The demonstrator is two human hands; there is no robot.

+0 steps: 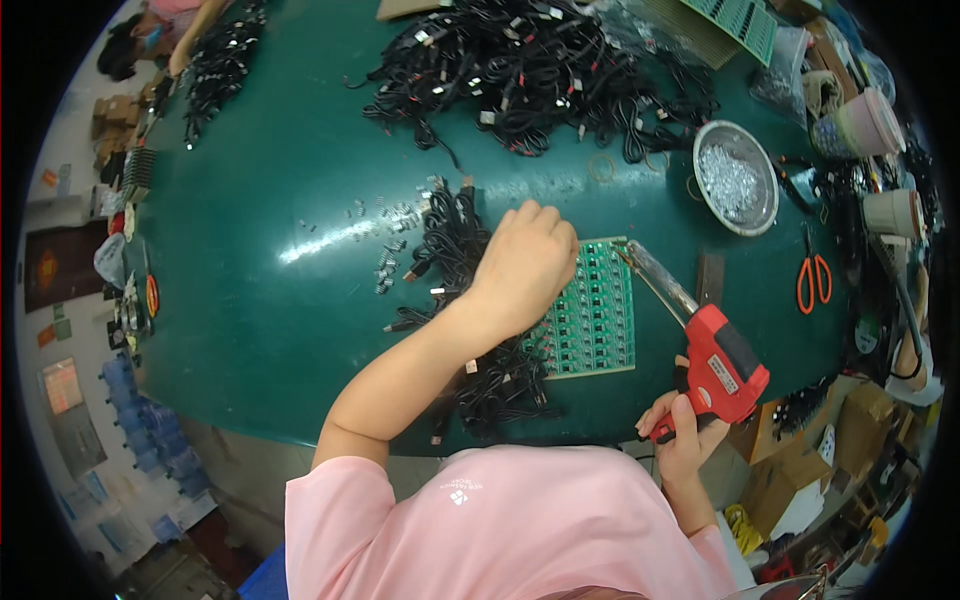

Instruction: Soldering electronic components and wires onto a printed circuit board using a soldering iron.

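My right hand (682, 445) grips the handle of a red soldering gun (715, 375). The gun's long metal tip reaches the top right corner of a green circuit board panel (602, 315), which carries rows of small parts. Over the panel's upper left side is my left hand (527, 262), its fingers curled closed and facing away, so what they hold is hidden. Black USB cables (450, 240) lie in a bundle under and beside my left wrist, with more cables (500, 385) against the panel's lower left edge.
Small metal connector shells (390, 265) lie scattered left of the cables. A large heap of black cables (530, 70) covers the far side. To the right are a metal bowl (748, 210) of small shiny parts and orange-handled scissors (814, 280). Another person (185, 40) works at far left.
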